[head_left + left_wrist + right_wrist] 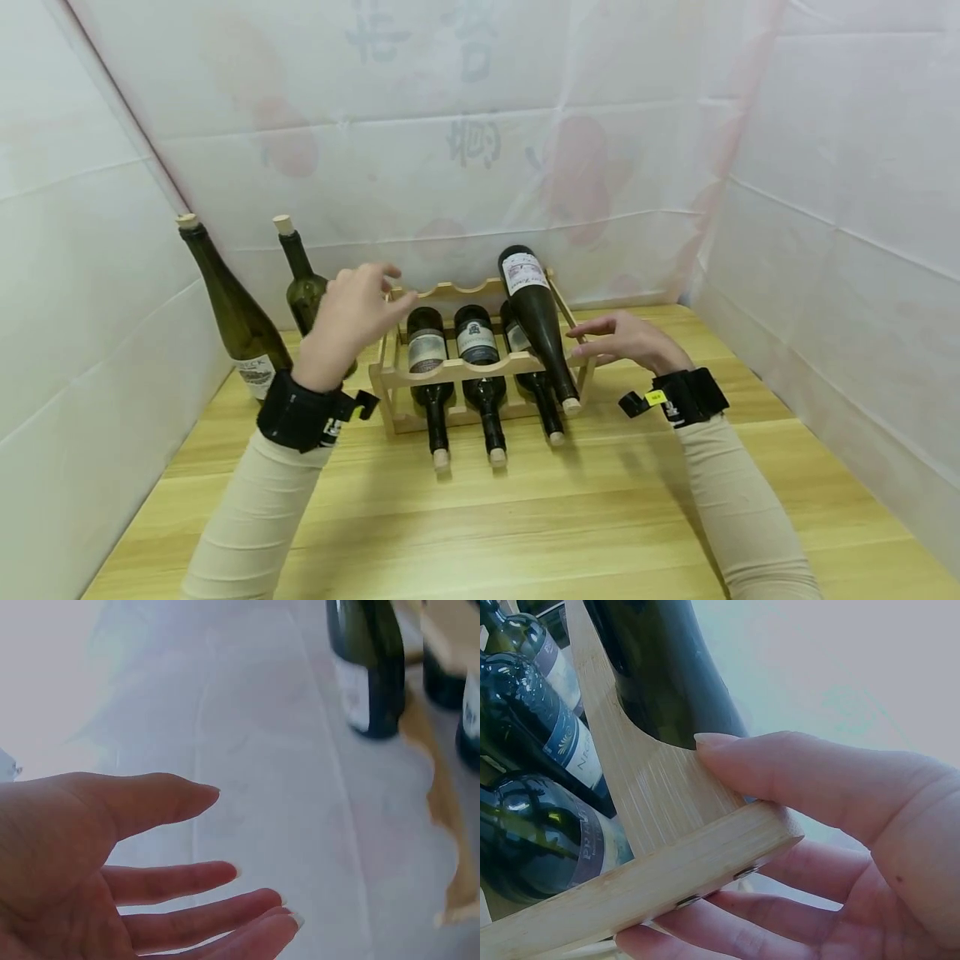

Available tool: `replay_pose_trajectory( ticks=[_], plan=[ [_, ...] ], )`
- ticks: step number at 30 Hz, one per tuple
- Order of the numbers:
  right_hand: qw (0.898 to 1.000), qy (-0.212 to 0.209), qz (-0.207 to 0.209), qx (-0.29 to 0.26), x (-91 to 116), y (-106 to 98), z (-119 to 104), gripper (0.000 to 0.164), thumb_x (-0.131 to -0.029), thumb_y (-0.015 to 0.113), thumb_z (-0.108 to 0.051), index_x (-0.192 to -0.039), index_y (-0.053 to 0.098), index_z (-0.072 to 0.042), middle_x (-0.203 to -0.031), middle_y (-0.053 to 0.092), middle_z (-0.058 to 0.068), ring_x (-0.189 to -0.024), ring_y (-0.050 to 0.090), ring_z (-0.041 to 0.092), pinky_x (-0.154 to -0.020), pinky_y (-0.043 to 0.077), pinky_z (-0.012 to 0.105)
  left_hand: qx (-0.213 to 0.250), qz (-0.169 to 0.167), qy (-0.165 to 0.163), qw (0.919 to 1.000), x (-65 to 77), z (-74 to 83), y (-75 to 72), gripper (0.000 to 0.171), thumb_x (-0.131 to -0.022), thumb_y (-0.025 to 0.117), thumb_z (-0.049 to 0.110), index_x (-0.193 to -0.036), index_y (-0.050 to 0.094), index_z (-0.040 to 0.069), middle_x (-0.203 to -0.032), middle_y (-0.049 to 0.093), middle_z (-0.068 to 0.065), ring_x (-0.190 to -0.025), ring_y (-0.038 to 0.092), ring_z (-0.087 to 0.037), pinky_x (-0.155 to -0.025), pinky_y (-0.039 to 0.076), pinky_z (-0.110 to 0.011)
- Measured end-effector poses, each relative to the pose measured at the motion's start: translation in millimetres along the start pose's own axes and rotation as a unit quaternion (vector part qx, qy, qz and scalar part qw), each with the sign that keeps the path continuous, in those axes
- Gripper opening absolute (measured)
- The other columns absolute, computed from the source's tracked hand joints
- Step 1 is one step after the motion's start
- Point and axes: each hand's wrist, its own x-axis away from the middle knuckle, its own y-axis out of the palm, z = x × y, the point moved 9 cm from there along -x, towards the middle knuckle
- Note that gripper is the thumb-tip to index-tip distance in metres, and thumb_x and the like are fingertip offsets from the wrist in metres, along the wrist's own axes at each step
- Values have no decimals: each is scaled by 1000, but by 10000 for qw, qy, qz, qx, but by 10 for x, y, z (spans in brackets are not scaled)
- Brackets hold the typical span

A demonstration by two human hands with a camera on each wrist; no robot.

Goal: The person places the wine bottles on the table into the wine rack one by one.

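Observation:
A light wooden wine rack (386, 379) stands on the table. On its upper tier, at the right end, a dark wine bottle (538, 317) lies with its corked neck toward me. My right hand (632, 340) grips the rack's right side; in the right wrist view the thumb (780, 769) presses the top rail's end near that bottle, with fingers beneath the side bar. My left hand (354, 310) hovers at the rack's left end, its fingers apart and holding nothing. Beyond it, a green corked bottle (302, 287) stands upright, partly hidden by this hand.
Three wine bottles lie in the rack's lower tier, including a left one (426, 342) and a middle one (476, 333), corks jutting forward. A taller green bottle (236, 304) stands at the far left. White cloth walls (840, 167) enclose the wooden table (480, 533).

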Motion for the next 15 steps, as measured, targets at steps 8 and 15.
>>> replay_pose_trajectory(
  ticks=[8,15],
  plan=[
    [10000,-50,-44,-33,-12,7,-33,64,-76,80,-32,-130,59,-4,-137,49,18,-108,59,26,-83,53,40,-190,-115,-548,9982,-113,-446,-452,56,-93,58,40,-133,51,1,-117,58,-24,-104,52,-39,-96,35,-56],
    [10000,10,0,-30,-20,1,-7,64,-75,80,-33,-129,60,-6,-136,51,13,-109,58,25,-83,53,39,-330,-342,-1077,9930,-168,-815,-481,58,-93,57,40,-129,50,-5,-117,53,-27,-103,48,-42,-93,37,-56]
  ],
)
